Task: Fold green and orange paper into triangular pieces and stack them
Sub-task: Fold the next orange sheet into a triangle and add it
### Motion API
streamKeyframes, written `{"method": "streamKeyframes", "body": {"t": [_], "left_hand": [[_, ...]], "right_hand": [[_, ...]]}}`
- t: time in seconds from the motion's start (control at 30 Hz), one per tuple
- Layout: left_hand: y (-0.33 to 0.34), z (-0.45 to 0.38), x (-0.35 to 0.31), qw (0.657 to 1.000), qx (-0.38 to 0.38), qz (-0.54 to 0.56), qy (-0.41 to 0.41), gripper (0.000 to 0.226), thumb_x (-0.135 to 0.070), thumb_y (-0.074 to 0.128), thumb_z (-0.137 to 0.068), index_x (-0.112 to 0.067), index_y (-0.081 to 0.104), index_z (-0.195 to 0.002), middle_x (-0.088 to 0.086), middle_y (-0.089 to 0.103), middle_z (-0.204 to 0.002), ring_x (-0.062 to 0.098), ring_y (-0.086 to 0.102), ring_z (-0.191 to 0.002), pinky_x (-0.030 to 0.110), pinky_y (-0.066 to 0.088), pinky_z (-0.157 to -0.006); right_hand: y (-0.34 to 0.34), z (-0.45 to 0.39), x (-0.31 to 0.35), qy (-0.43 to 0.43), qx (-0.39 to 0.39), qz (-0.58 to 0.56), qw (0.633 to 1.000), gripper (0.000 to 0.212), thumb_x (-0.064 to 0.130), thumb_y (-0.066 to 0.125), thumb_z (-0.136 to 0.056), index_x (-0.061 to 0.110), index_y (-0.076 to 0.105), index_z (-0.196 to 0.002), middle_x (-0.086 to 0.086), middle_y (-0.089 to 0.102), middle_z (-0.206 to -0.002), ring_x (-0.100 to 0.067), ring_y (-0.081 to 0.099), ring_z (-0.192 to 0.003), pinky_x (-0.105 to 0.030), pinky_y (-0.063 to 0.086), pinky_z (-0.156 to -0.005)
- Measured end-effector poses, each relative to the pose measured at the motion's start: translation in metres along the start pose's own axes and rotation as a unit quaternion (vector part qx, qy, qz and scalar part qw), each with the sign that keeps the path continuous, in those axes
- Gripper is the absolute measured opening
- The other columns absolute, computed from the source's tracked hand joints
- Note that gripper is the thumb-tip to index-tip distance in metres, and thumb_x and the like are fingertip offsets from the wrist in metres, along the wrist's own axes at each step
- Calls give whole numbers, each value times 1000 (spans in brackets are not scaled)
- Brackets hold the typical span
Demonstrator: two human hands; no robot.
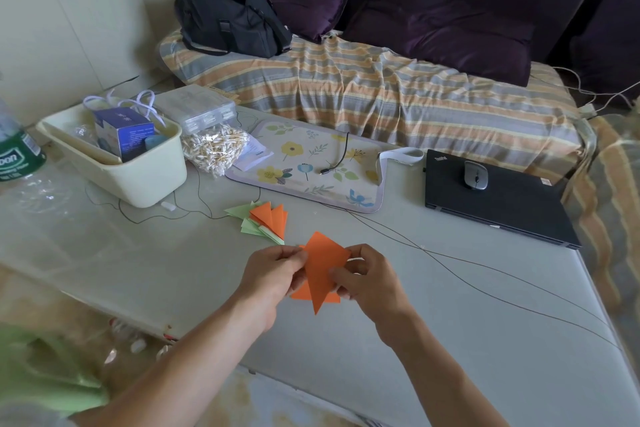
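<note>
**Orange sheet held between both hands above the table**

Holding an orange paper between them, the two hands meet over the pale table. The left hand has its fingers curled closed on the sheet's left edge, thumb and fingertips pinching it. The right hand grips the right side, thumb pressed on the face of the paper and the fingers bent in behind the upper right corner. The sheet is partly folded: a long flap runs from a peak above the hands down to a sharp point below them, and a second orange layer shows behind it, low, between the wrists. Whether the lower layer touches the table cannot be told.

Just beyond the left hand's knuckles lies the stack of folded pieces, orange triangles fanned on top of pale green ones, flat on the table and apart from the held sheet. Farther off past the left hand stands a cream plastic bin with a blue box in it, and beside that a clear bag of cotton swabs. Straight ahead of both hands is a floral pad with a short black cable on it. Beyond the right hand, well apart, sits a closed black laptop with a grey mouse on its lid. Thin dark wires run across the table past the right hand.
</note>
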State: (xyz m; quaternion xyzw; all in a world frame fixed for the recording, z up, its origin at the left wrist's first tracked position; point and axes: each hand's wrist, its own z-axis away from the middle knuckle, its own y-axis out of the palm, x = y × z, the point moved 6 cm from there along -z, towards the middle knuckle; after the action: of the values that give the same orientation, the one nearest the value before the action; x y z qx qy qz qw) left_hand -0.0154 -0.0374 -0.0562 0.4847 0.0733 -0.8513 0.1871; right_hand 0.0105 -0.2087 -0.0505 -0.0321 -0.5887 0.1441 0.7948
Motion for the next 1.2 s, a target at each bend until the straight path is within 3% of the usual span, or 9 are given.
{"method": "streamKeyframes", "body": {"t": [0.1,0.27,0.5,0.57,0.73,0.83,0.93,1.07,1.2], "left_hand": [[0,0,-1,1000,-2,12,-4,8,-4,69,-93,-7,73,-88,5,72,-72,10,66,-56,23,58,-63],[2,3,-4,999,2,42,-15,11,1,66,-91,-6,74,-88,8,73,-75,15,66,-64,22,59,-61],[3,3,-5,996,16,86,-24,8,-2,68,-90,-4,76,-90,13,72,-84,19,65,-71,22,57,-58],[3,2,-4,995,18,94,-32,8,-10,69,-93,-4,74,-89,14,72,-86,21,67,-71,24,58,-58],[9,7,-1,988,55,110,-89,45,-48,66,-93,-4,63,-93,18,69,-85,30,67,-74,34,61,-61],[12,6,0,993,74,66,-61,32,-33,75,-90,-4,70,-100,17,75,-90,26,70,-78,32,63,-69],[9,2,1,996,63,55,-29,12,-16,74,-91,-6,68,-91,19,74,-97,23,70,-81,27,62,-66],[6,-1,-1,997,49,64,-8,12,-11,78,-87,-6,66,-86,17,73,-94,22,70,-82,26,62,-70],[6,-2,-1,996,46,72,-1,16,-8,80,-84,-7,64,-83,17,73,-93,23,71,-83,31,62,-78]], "right_hand": [[1,2,2,-13,3,-21,1000,17,1,68,-86,12,64,-98,-11,72,-78,-19,63,-58,-44,59,-74],[0,3,7,-38,-7,-49,998,26,-5,64,-87,19,70,-96,-7,70,-79,-21,63,-64,-48,59,-79],[2,5,20,-79,-3,-60,995,34,-12,54,-89,12,78,-90,1,75,-80,-10,64,-66,-21,53,-68],[0,5,20,-86,-20,-43,995,40,-14,52,-86,15,79,-88,3,77,-82,-8,66,-66,-20,53,-68],[-6,2,17,-107,-60,19,992,47,-9,56,-80,31,82,-83,7,77,-91,-11,72,-80,-27,55,-80],[-4,3,19,-116,-62,53,990,47,-4,59,-82,37,81,-85,12,77,-91,-11,72,-86,-29,57,-82],[-4,6,20,-122,-67,56,989,39,2,62,-83,36,76,-97,9,74,-86,-16,70,-80,-30,57,-74],[-2,4,9,-47,-44,26,998,19,7,57,-88,19,70,-94,-2,73,-74,-16,67,-66,-46,58,-77],[-2,2,3,-20,-34,13,999,16,5,56,-91,9,72,-87,-10,74,-70,-20,67,-63,-50,59,-79]]}}
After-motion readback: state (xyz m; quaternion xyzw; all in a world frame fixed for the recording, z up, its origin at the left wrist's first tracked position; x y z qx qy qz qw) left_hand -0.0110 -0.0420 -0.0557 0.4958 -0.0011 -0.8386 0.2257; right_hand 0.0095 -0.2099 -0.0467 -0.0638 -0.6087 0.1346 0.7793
